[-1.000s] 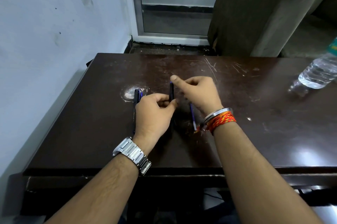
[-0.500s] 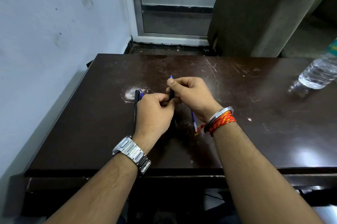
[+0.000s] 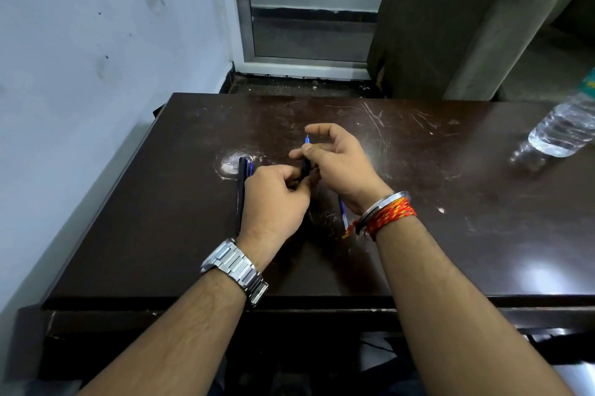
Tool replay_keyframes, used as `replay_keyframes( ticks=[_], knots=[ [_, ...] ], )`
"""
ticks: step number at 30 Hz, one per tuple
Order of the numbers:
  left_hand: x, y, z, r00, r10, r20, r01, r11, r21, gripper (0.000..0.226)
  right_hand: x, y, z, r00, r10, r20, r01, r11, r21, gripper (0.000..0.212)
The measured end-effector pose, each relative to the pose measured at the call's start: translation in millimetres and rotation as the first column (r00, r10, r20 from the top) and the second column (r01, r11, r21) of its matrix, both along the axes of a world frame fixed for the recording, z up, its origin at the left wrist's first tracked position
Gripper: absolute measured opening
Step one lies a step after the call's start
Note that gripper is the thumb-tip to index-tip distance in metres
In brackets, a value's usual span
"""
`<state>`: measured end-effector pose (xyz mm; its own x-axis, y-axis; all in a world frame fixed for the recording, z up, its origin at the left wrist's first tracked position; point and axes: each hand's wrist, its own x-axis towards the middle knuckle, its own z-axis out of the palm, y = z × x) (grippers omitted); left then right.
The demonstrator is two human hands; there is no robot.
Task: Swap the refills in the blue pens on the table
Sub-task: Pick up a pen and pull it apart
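Observation:
Both hands meet over the middle of the dark brown table [image 3: 450, 234]. My left hand [image 3: 273, 202] grips the lower end of a dark pen barrel [image 3: 305, 167] that stands nearly upright. My right hand [image 3: 338, 163] pinches the same barrel higher up with thumb and fingers, and a blue refill tip [image 3: 307, 139] sticks out of its top. A second dark pen [image 3: 240, 189] with a blue part beside it lies on the table left of my left hand. A loose blue refill [image 3: 343, 213] lies on the table under my right wrist, partly hidden.
A clear plastic water bottle [image 3: 566, 128] lies at the table's right edge. A white wall runs along the left side. Beyond the far edge are a door frame and a grey pillar.
My right hand has shifted from covering the barrel's top to pinching it lower, so the blue refill tip now shows above the barrel. My left hand has stayed put.

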<state>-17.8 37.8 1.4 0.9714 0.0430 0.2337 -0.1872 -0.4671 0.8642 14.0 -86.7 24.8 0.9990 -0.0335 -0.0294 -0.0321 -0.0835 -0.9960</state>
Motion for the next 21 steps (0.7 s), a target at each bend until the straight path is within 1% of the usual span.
replay_keyframes(
  ticks=[1,2,4,5,6,8,9,10,12,13,14,15,17,18,21],
  knots=[
    [-0.2,0.1,0.6,1.000,0.005,0.000,-0.005,1.000,0.006,0.011,0.5,0.2,0.7,1.000,0.007,-0.025,-0.007,1.000,0.021,0.021],
    [-0.2,0.5,1.2,1.000,0.014,0.004,-0.014,1.000,0.016,0.013,0.9,0.4,0.3,1.000,0.005,-0.031,-0.005,1.000,-0.001,0.025],
    [0.2,1.1,1.3,1.000,0.030,0.005,-0.030,0.999,0.036,0.017,-0.9,1.2,-2.7,1.000,-0.014,0.008,0.014,0.994,-0.105,0.039],
    [0.2,1.3,1.6,1.000,0.029,0.001,-0.029,0.999,0.040,0.016,-2.4,1.5,-3.1,0.999,-0.025,0.029,0.028,0.993,-0.118,0.039],
    [0.1,1.2,1.8,1.000,0.023,0.000,-0.023,0.999,0.039,0.015,-2.2,1.2,-3.6,0.999,-0.026,0.034,0.029,0.995,-0.094,0.035],
    [0.0,0.7,2.0,1.000,0.019,0.006,-0.020,0.999,0.039,0.016,-0.8,-0.1,-1.4,1.000,-0.001,-0.004,0.001,1.000,0.023,0.027],
    [0.0,0.6,2.3,1.000,0.023,0.013,-0.023,0.999,0.040,0.016,-0.8,-0.2,0.3,1.000,0.009,-0.030,-0.007,0.997,0.070,0.026],
    [0.1,0.5,2.6,0.999,0.027,0.019,-0.028,0.999,0.042,0.015,-0.6,0.3,0.8,0.999,0.009,-0.041,-0.006,0.997,0.077,0.029],
    [0.3,0.6,2.1,0.999,0.028,0.021,-0.029,0.998,0.048,0.014,-1.8,1.3,-1.6,1.000,-0.016,-0.001,0.016,0.999,-0.049,0.041],
    [0.3,0.5,1.5,1.000,0.024,0.018,-0.025,0.999,0.047,0.013,-3.1,1.9,-1.9,0.999,-0.026,0.021,0.027,0.996,-0.080,0.040],
    [0.2,0.4,1.0,1.000,0.022,0.014,-0.022,0.999,0.044,0.011,-3.0,1.9,-2.1,0.999,-0.028,0.024,0.029,0.997,-0.071,0.036],
    [0.0,0.3,0.7,1.000,0.023,0.010,-0.024,0.999,0.039,0.009,-2.6,1.8,-1.3,1.000,-0.016,0.005,0.016,1.000,-0.017,0.031],
    [-0.1,0.1,0.6,1.000,0.025,0.001,-0.025,0.999,0.022,0.006,-1.4,1.1,2.6,0.998,0.009,-0.055,-0.003,0.994,0.113,0.029],
    [0.0,0.2,0.7,1.000,0.022,0.001,-0.022,1.000,0.018,0.006,-1.1,0.8,4.2,0.998,0.003,-0.064,0.004,0.993,0.116,0.030],
    [0.7,0.4,0.2,1.000,0.025,0.013,-0.025,0.999,0.031,0.011,-4.4,-0.2,1.7,0.999,-0.036,-0.009,0.036,0.998,-0.049,0.048]
  ],
)
